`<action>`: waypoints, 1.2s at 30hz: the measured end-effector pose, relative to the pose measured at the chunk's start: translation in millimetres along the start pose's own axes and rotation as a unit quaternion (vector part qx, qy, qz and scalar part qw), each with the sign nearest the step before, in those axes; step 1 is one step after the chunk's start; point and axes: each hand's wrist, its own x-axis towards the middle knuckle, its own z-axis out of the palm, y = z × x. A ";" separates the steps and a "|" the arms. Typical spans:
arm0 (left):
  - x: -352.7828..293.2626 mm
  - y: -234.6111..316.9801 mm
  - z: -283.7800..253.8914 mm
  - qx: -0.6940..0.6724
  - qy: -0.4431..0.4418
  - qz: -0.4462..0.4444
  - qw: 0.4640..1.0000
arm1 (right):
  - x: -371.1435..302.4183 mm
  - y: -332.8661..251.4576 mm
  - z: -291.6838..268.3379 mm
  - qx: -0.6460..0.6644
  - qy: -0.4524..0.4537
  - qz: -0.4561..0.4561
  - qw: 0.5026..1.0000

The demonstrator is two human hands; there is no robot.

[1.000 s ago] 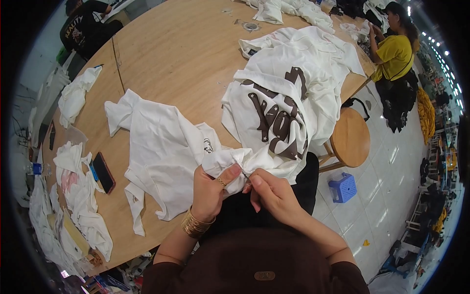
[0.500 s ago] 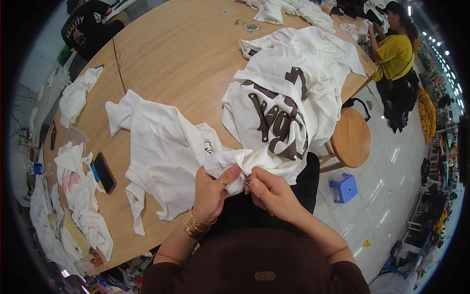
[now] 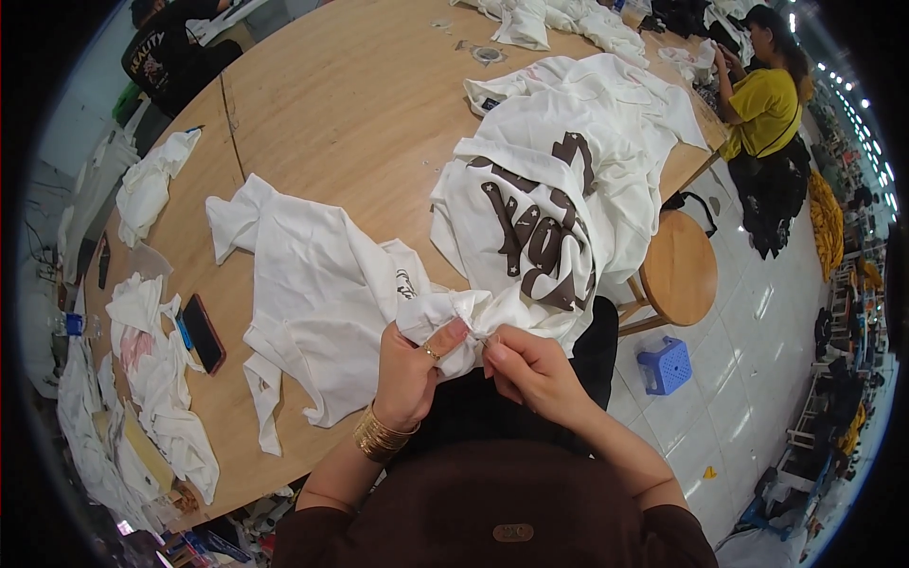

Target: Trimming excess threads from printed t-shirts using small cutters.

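Pinched between the thumb and fingers of my left hand [image 3: 417, 364] is a gathered edge of a white shirt [image 3: 312, 293], whose body spreads leftward over the table. Close beside it, my right hand [image 3: 530, 371] is closed in a pinch near the same fold. Something small and thin seems to be at its fingertips, too fine to name. A second white garment [image 3: 620, 180] with large dark brown printing [image 3: 540, 237] lies heaped just beyond my hands, hanging toward my lap. The shirt's folds hide part of my left fingers.
The wooden table [image 3: 331, 104] bears a phone [image 3: 204, 333], white cloth pieces [image 3: 156, 379] at left and more garments [image 3: 559, 24] at the far edge. On the right stand a wooden stool [image 3: 678, 265] and a blue plastic stool [image 3: 665, 365]. A co-worker in yellow [image 3: 765, 109] handles cloth.
My right hand has shifted very slightly right, its fingertips drawn a little away from the fold. My left hand and the shirt stay almost in place.
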 end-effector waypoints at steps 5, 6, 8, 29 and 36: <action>1.1 0.5 -1.3 -0.011 0.009 0.003 1.000 | 5.8 -1.5 -6.0 0.016 0.104 -0.146 0.984; 0.9 0.1 -2.2 -0.011 0.010 0.003 1.000 | 8.9 -5.9 -9.9 -0.109 0.096 -0.140 0.979; 1.8 0.2 -3.0 0.016 0.000 0.009 1.000 | 14.0 5.1 -14.7 -0.231 0.092 -0.154 0.956; 4.3 151.9 -104.6 0.113 0.202 0.446 0.864 | -34.0 -100.6 -134.4 -0.103 0.431 -0.331 0.833; 3.0 163.6 -114.7 0.248 0.271 0.396 0.841 | 36.6 -180.0 -147.5 -0.248 0.301 -0.362 0.847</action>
